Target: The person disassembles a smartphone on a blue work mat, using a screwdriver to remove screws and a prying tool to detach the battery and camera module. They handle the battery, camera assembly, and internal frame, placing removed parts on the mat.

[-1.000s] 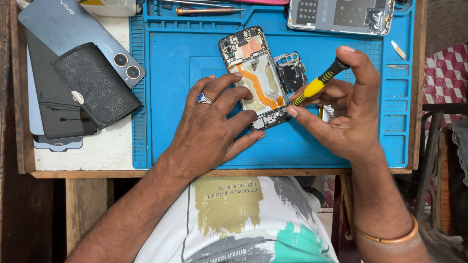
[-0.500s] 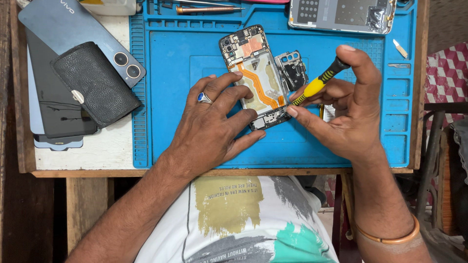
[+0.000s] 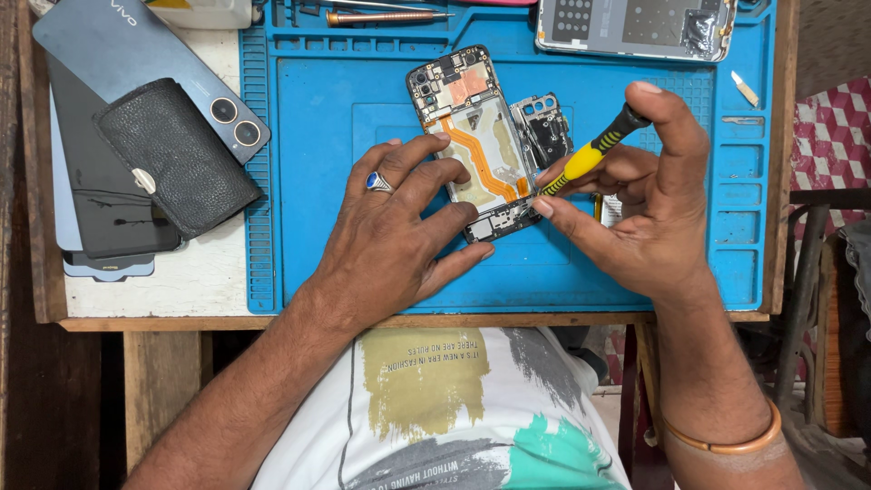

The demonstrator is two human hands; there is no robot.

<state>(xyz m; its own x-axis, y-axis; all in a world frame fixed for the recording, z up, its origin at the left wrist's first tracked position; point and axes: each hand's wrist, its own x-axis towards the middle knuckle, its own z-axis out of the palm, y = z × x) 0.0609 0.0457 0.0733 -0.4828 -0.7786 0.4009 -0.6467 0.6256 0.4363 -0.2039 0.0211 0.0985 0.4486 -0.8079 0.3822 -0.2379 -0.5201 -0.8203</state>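
An opened phone [image 3: 472, 136] with its back removed lies tilted on the blue work mat [image 3: 381, 91], showing an orange flex cable and circuit boards. My left hand [image 3: 399, 227], wearing a blue-stone ring, presses flat on the phone's lower left side, holding it down. My right hand [image 3: 635, 200] grips a yellow-and-black screwdriver [image 3: 585, 159], its tip touching the phone's lower right corner near the bottom board. A small metal cover plate [image 3: 543, 122] lies on the mat just right of the phone.
Several phones [image 3: 118, 54] and a black leather pouch [image 3: 177, 154] are stacked at the left on the white tabletop. A removed phone back panel [image 3: 635, 27] lies at the top right. Tools [image 3: 381, 16] rest along the mat's top edge. A small pick [image 3: 744, 89] sits at the far right.
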